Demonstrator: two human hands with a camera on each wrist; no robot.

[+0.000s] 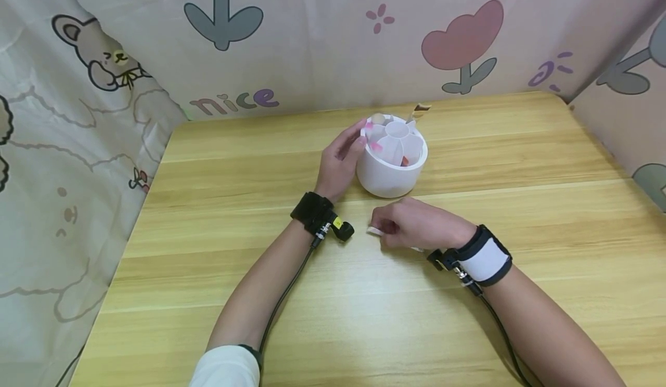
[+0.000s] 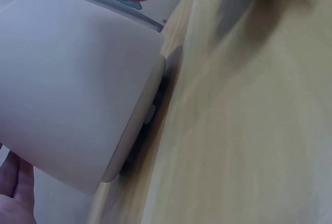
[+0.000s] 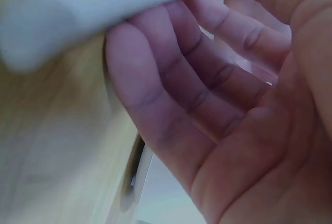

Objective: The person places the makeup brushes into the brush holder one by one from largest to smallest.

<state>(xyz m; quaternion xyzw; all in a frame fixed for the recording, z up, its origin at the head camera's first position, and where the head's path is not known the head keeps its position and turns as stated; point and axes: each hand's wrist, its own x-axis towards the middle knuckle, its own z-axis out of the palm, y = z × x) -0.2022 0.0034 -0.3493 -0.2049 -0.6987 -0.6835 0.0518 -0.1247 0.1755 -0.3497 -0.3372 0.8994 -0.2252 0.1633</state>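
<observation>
A round white desk organizer (image 1: 387,180) with petal-shaped compartments stands near the back of the table. My left hand (image 1: 338,164) holds it by its left side, fingers and thumb at the rim. In the left wrist view the organizer's smooth wall (image 2: 72,79) fills the upper left, with fingertips (image 2: 18,187) below it. Pinched in my right hand (image 1: 418,224), in front of the organizer, is a slim white object (image 3: 88,19), broad and rounded at one end and tapering toward the thumb. Its kind I cannot tell, as it is blurred and partly hidden by the fingers.
Inside the organizer are pink pieces (image 1: 376,146), a small red piece (image 1: 404,161) and a brown-and-gold item (image 1: 420,109) that sticks up above the rim. A printed cloth (image 1: 322,45) hangs along the back edge of the wooden table (image 1: 208,202). Cables run from both wrist cameras.
</observation>
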